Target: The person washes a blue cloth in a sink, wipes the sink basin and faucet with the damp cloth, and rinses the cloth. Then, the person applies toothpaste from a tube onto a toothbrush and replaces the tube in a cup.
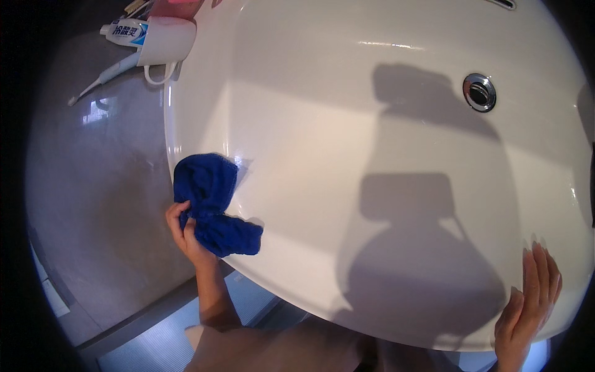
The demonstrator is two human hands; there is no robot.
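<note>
My left hand (184, 230) is closed on a bunched blue cloth (207, 183) at the left rim of a white washbasin (291, 161). The cloth drapes over the rim, one part spread upward and another trailing right onto the basin's inner slope. Part of my left fingers is hidden by the fabric. At the lower right, my right hand (533, 291) lies near the basin's front right edge, fingers stretched out and holding nothing.
A white cup (170, 42) with a handle stands beside the basin at the upper left, with a toothpaste tube (127, 32) and an electric toothbrush (114, 69) leaning out. A chrome drain (480, 92) sits in the basin. Grey countertop (111, 186) borders it on the left.
</note>
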